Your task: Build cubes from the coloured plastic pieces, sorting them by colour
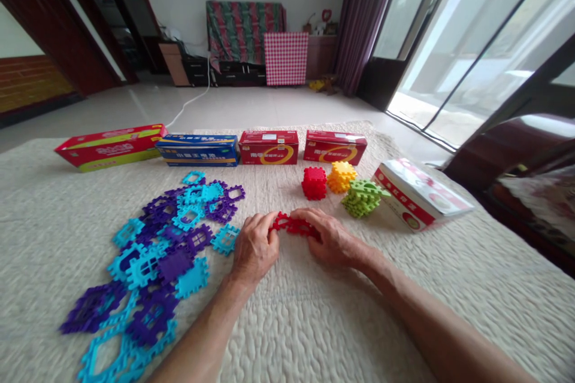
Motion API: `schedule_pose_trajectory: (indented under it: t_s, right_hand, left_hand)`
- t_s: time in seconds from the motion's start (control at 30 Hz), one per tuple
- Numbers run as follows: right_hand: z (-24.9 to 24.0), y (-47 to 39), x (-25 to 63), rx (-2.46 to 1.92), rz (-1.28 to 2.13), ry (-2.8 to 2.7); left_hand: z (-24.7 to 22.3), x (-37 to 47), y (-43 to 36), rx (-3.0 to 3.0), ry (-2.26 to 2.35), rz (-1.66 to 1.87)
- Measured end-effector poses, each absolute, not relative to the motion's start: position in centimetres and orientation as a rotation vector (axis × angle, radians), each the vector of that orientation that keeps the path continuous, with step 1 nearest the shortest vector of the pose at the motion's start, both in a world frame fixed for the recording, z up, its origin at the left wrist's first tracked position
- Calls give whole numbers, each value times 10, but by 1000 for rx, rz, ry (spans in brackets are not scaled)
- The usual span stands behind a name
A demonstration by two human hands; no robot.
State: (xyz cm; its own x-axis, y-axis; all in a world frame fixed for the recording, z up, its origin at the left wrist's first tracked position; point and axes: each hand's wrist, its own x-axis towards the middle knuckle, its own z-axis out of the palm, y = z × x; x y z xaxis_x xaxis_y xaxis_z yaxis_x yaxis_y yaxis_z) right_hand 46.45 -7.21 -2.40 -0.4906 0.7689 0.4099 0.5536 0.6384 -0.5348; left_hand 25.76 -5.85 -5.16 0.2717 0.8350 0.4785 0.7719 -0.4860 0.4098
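Observation:
Red interlocking plastic pieces (296,225) lie between my two hands, low over the quilted cover. My left hand (256,245) grips their left end, fingers closed. At the right end, my right hand (326,236) has its fingers wrapped round the red pieces, hiding part of them. Beyond my right hand stand a red block cube (314,183), a yellow block cube (342,176) and a stack of green pieces (363,197). To the left of my left hand spreads a loose pile of purple pieces (175,264) and light blue pieces (192,278).
Behind the pieces stand a red and green box (114,147), a blue box (197,150) and two red boxes (268,148), (335,147). A white and red box (420,192) sits at the right. The quilted cover (287,329) lies underneath.

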Motion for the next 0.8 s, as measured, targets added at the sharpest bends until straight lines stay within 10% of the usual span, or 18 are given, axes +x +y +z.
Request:
schedule_pose_trajectory:
  t_s: [0.8]
  right_hand:
    - [-28, -42, 426, -988, 323, -2297]
  left_hand:
    - [-56, 259, -54, 2258, 1522, 1247]
